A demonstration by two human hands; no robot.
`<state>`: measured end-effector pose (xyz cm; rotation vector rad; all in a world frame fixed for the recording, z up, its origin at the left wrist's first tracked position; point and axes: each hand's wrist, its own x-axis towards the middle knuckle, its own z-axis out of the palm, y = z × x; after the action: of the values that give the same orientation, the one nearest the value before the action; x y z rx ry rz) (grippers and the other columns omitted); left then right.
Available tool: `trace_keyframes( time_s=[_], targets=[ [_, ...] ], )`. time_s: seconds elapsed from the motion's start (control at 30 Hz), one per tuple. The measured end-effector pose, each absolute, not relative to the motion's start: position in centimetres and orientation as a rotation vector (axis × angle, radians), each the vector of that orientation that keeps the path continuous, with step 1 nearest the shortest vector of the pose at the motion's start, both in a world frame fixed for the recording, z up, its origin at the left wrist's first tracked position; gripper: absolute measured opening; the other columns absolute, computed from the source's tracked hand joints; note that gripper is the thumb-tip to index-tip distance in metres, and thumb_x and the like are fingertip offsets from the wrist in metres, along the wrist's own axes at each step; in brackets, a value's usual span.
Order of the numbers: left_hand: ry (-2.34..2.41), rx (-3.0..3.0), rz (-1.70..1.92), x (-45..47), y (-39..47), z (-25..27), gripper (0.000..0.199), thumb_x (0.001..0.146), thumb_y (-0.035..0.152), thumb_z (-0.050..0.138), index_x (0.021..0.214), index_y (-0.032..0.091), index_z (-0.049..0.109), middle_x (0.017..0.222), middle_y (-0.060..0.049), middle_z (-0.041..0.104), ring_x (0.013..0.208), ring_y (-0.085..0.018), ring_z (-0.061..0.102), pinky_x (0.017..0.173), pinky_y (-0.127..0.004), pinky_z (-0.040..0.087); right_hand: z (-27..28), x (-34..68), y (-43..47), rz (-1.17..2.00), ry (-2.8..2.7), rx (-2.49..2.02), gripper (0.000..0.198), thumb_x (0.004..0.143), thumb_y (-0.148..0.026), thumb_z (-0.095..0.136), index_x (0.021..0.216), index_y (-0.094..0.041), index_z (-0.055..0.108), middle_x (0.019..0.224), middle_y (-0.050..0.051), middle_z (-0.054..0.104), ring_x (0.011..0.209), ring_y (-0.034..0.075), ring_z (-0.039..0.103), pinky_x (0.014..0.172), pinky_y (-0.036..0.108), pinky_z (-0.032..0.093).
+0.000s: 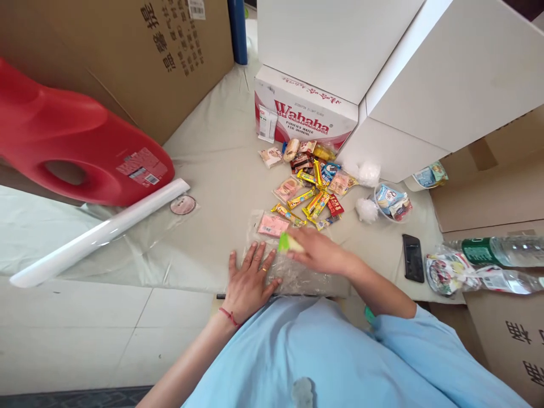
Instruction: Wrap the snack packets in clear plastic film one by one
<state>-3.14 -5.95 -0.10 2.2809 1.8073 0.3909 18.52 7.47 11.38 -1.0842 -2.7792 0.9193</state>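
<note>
- Left hand point(249, 280), lower centre, spread flat on film point(304, 279), probably steadying it.
- Right hand point(318, 250), centre, grips a green-ended thing point(283, 242).
- Pink packet point(272, 225), centre, lies just above left hand.

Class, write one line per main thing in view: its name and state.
Left hand: flat, fingers spread
Right hand: closed around green-ended object
Clear film: laid out, wrinkled
Snack packets: loosely scattered
White roll: rolled up
Clear tub: open, holding packets
Black phone: lying flat
</note>
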Motion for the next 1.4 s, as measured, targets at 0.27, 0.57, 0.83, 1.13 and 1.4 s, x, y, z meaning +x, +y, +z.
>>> trace_keyframes(
  time_s=[0.27,0.57,0.83,1.13,1.4],
  targets=[
    [1.831,2.287,0.423,-3.2,-5.8,-0.6,0.046,0.105,0.043,0.044,0.140,0.021,0.064,0.158,-0.016,0.052,0.152,-0.036,0.041,0.126,-0.071,0.006,8.7,15.9,6.0,1.167,-2.755,-0.902,0.051,0.104,-0.044,0.056,0.147,-0.018,0.050,0.137,0.016,0.063,0.122,0.026,0.061,0.103,0.038,0.048],
    [1.886,2.221,0.385,-2.3,-5.6,-0.1,0.059,0.103,0.047,0.045,0.159,0.030,0.043,0.165,-0.013,0.042,0.152,-0.036,0.041,0.125,-0.073,0.004,5.1,13.6,14.3,1.488,-2.075,-1.222,0.049,0.100,-0.060,0.053,0.124,-0.020,0.066,0.110,0.008,0.074,0.102,0.023,0.070,0.097,0.041,0.054],
    [1.919,2.179,0.418,-2.6,-5.8,-0.7,0.075,0.101,0.054,0.047,0.164,0.016,0.032,0.170,-0.019,0.028,0.154,-0.035,0.039,0.127,-0.067,0.001,8.1,17.9,12.3,0.996,-2.288,-1.148,0.057,0.098,-0.056,0.059,0.142,-0.019,0.057,0.130,0.012,0.069,0.118,0.028,0.065,0.103,0.044,0.051],
    [1.911,2.136,0.505,-3.2,-6.5,-0.3,0.062,0.106,0.044,0.036,0.164,0.020,0.033,0.165,-0.016,0.040,0.152,-0.031,0.042,0.129,-0.062,-0.003,4.6,18.4,3.2,0.573,-2.870,-1.136,0.083,0.087,-0.046,0.079,0.155,-0.013,0.045,0.156,0.021,0.049,0.141,0.038,0.043,0.114,0.055,0.043],
    [1.922,2.133,0.520,-3.1,-6.7,-0.2,0.064,0.106,0.044,0.037,0.165,0.022,0.030,0.164,-0.016,0.042,0.150,-0.032,0.045,0.129,-0.064,-0.002,5.3,18.9,3.0,0.577,-2.825,-1.246,0.063,0.093,-0.035,0.073,0.150,-0.019,0.053,0.141,0.018,0.060,0.129,0.036,0.048,0.106,0.053,0.044]
  ],
)
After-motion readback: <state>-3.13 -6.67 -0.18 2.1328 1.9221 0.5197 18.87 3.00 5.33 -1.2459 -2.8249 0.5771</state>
